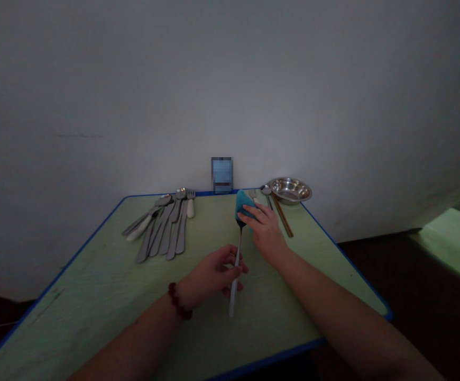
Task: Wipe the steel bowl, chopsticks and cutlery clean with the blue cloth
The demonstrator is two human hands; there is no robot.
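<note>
My left hand [224, 270], with a dark red bead bracelet at the wrist, grips the long metal handle [233, 300] of a piece of cutlery. Its far end is covered by a blue cloth [245, 202], so I cannot tell whether it is a spoon or a fork. My right hand [267, 230] is closed on that cloth, pressing it around the covered end with the fingers. Beyond the right hand lie a fork [253, 193], a spoon [267, 190] and a pair of brown chopsticks [282, 214].
On the table's left lies a spread of cutlery [162, 225], several spoons, forks and flat metal handles. A shiny metal bowl [291, 190] stands at the back right corner. A blurred phone-like device [222, 175] leans on the wall [230, 95]. Blue trim edges the pale green table [107, 296].
</note>
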